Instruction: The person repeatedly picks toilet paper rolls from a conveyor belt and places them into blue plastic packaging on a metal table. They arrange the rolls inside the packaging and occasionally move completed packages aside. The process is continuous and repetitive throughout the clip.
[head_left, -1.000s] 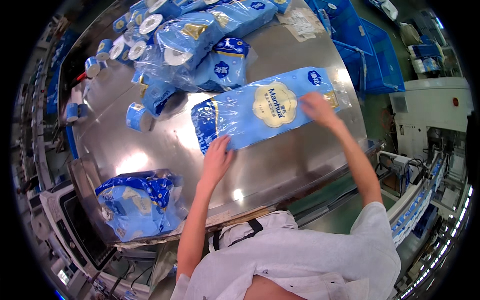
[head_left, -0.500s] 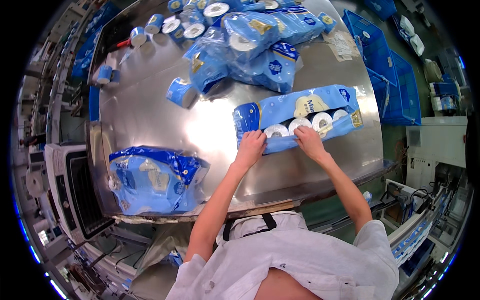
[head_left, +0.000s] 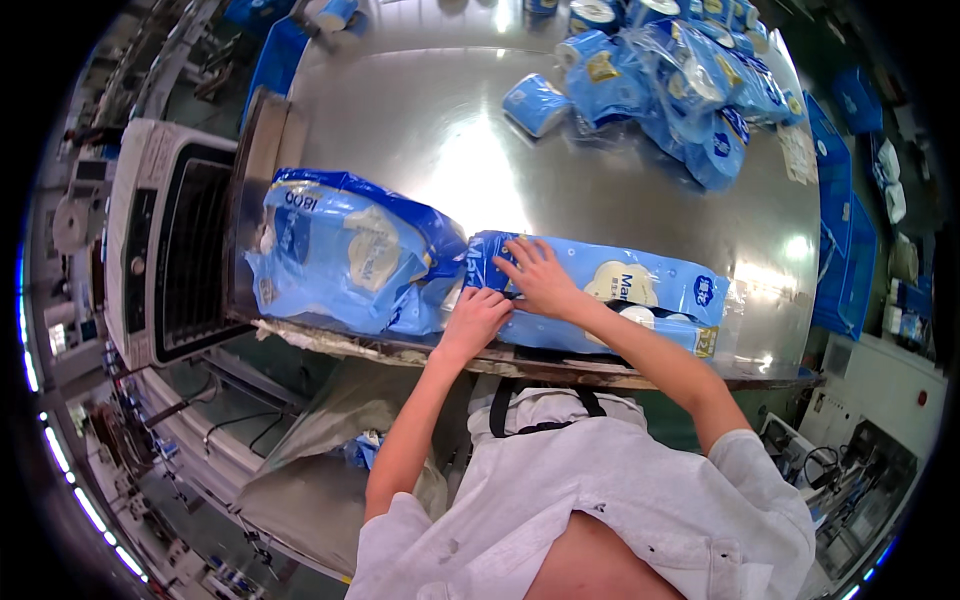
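Observation:
A long blue plastic pack of toilet rolls [head_left: 660,276] lies along the near side of the metal table. White rolls [head_left: 640,316] show through the gap in its long side, toward the right end. At the pack's left end, my left hand [head_left: 478,322] pinches the near edge of the film with curled fingers. Just beyond it, my right hand [head_left: 545,280] lies across the dark blue end, its fingers spread and pressing on the film. Part of the gap is hidden beneath my right hand and forearm. A bulkier blue bag [head_left: 350,250] sits left of the pack, close against its end.
Farther right on the metal table [head_left: 400,100] is a heap of blue packs and wrapped rolls [head_left: 690,90]. A single wrapped roll [head_left: 537,104] lies left of the heap. Blue crates [head_left: 845,240] stand beyond the right edge, and a white machine [head_left: 180,240] stands at the left.
The view has swung left. The pack has come nearer the table's front edge and against the bulky bag. My right hand has left the middle of the gap for the left end.

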